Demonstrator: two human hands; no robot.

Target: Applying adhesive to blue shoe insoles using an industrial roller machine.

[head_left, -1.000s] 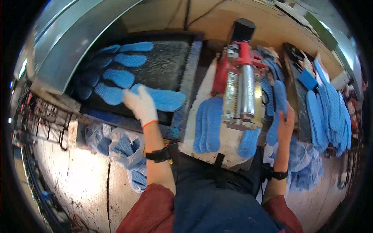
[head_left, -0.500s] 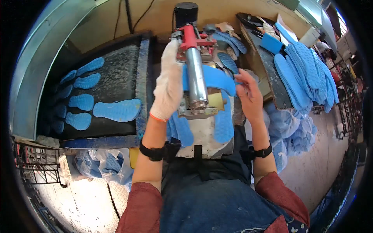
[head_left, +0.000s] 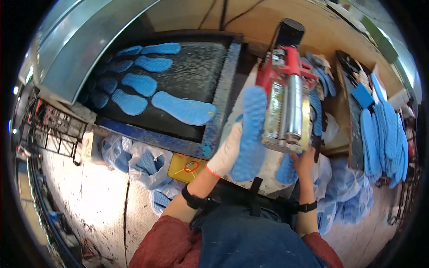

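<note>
A long blue textured insole (head_left: 251, 138) is tilted upright in my left hand (head_left: 230, 149), which wears a white glove and is closed on its left edge. Just to its right stands the small press (head_left: 292, 102), with a red bracket, a shiny metal cylinder and a black motor. My bare right hand (head_left: 305, 164) is at the press's lower right, its fingers bent against the edge of a second blue insole (head_left: 286, 172) lying on the pale worktop (head_left: 269, 172). The press partly hides those fingertips.
At the left, several blue insoles (head_left: 154, 64) lie on a black belt (head_left: 196, 67) with a blue frame, under a metal hood. A dark side table (head_left: 354, 143) at the right holds stacked insoles (head_left: 386, 138). Plastic bags of insoles (head_left: 346, 192) sit below.
The view has turned left. The blue strip bent across the press is no longer there. My left hand now holds an insole beside the press, and my right hand has come down to the lower insole.
</note>
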